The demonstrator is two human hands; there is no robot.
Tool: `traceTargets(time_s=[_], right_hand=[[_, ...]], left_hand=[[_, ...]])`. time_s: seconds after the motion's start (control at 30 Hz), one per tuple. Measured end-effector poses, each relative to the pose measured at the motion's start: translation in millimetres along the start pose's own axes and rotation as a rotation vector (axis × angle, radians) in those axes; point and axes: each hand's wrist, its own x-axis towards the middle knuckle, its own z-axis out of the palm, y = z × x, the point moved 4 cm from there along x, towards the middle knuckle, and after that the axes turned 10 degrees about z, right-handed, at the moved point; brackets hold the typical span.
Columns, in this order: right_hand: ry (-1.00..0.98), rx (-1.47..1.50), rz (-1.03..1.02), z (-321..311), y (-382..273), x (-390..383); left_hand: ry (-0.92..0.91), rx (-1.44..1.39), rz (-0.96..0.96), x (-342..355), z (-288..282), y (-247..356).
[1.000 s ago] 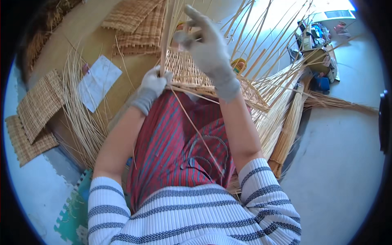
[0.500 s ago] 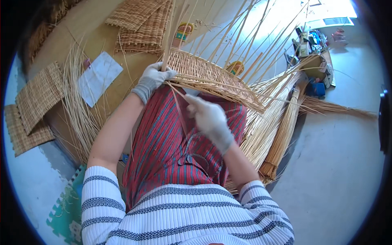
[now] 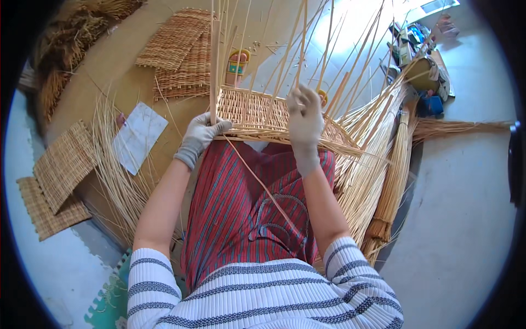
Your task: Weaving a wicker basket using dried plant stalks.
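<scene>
A half-woven wicker piece (image 3: 257,111) with tall upright stakes lies across my knees. My left hand (image 3: 201,137), in a whitish knitted glove, is closed on its near left corner, thumb along the rim beside a wide flat stake (image 3: 215,66). My right hand (image 3: 306,122), gloved too, is raised over the near edge. Its fingers are curled among the stakes, one of which rises from the fingertips; whether they grip it is unclear. From the left corner a loose flat strand (image 3: 262,183) trails over the red striped cloth (image 3: 224,219) on my lap.
To the right lie long pale canes (image 3: 364,164) and a tied bundle (image 3: 392,186). Finished woven panels (image 3: 183,52) rest ahead, with other panels (image 3: 66,164) at the left. Loose strands (image 3: 112,159) and a white sheet (image 3: 139,137) are on the left. Cluttered items (image 3: 419,60) stand far right.
My right hand has let go of the loose strand and moved up and right to the stakes; the strand now lies across my lap. My left hand stays at the corner.
</scene>
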Motion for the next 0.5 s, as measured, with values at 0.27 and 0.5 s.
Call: traceTargets(time_s=[0.27, 0.5], right_hand=[[-0.078, -0.45, -0.195, -2.0, -18.8, 25.5], [-0.112, -0.788, -0.41, 10.1, 0.2, -45.2]], left_hand=[[0.144, 0.087, -0.002, -2.4, 4.1, 4.1], [0.246, 0.558, 0.184, -20.9, 18.3, 31.1]])
